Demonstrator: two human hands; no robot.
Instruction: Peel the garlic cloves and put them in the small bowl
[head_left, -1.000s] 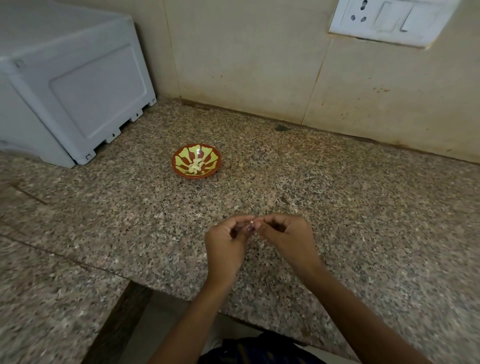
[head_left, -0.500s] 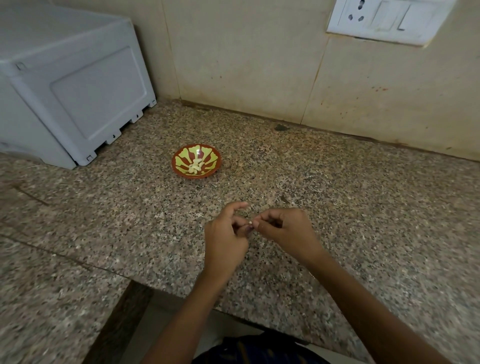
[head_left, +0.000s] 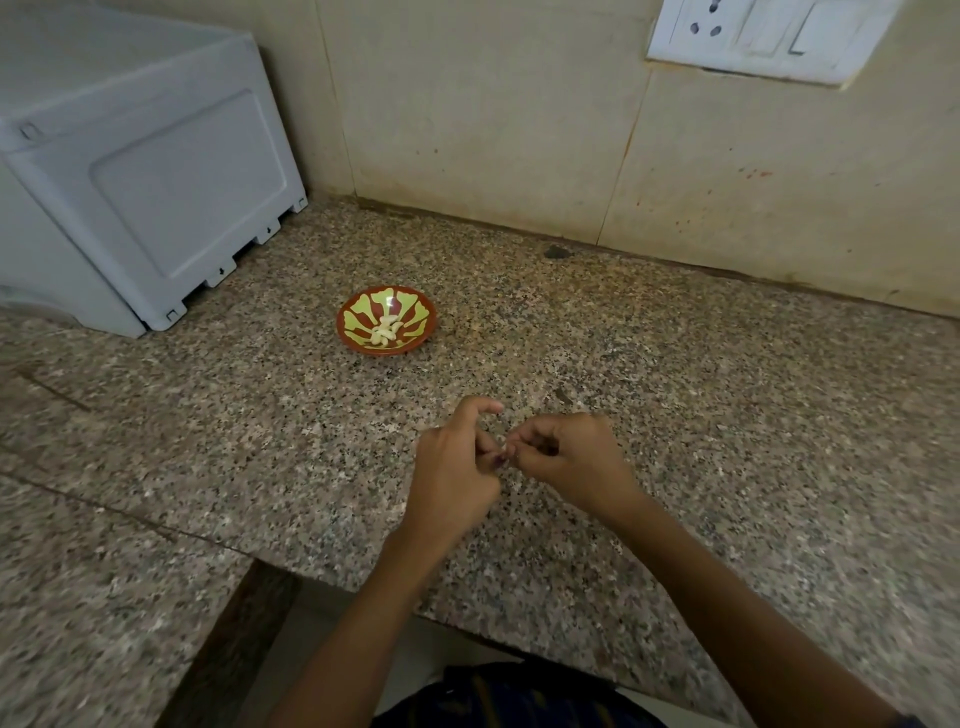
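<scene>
- Both hands, left (head_left: 457, 467) and right (head_left: 566, 457), pinch a tiny garlic clove (head_left: 503, 453) between their fingertips, over the surface (head_left: 727, 415).
- The bowl (head_left: 386, 320) sits farther back, with peeled cloves (head_left: 385, 332) inside.

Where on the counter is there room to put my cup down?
Bare counter lies right of the small bowl, between the wall and the hands. More lies left of the left hand. It is crowded at the white appliance beside the bowl, and where both hands meet.
</scene>
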